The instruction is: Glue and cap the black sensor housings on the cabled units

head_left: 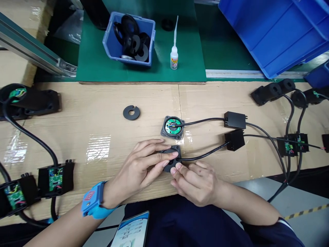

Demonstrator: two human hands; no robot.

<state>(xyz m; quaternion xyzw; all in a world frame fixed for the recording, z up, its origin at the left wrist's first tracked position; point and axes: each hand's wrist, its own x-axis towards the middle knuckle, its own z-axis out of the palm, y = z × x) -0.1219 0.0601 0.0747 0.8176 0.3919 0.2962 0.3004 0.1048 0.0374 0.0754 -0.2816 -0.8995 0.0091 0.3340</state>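
Observation:
A black square housing point(177, 149) with a dark disc on it lies near the front edge of the cardboard-covered bench. My left hand point(149, 161) grips its left side, fingers across the disc. The fingertips of my right hand point(192, 178) pinch at its lower right edge, beside the black cable. Just behind it, a second housing point(173, 127) shows a round green circuit board. Cables run from both housings to two black boxes point(234, 120) on the right. A loose black notched ring point(131, 112) lies behind my left hand.
A blue bin point(151, 51) of black rings and a white dropper bottle point(174, 58) stand on the green mat point(161, 73). A large blue crate point(277, 37) is at back right. Cabled black units with circuit boards point(56, 179) lie at both sides.

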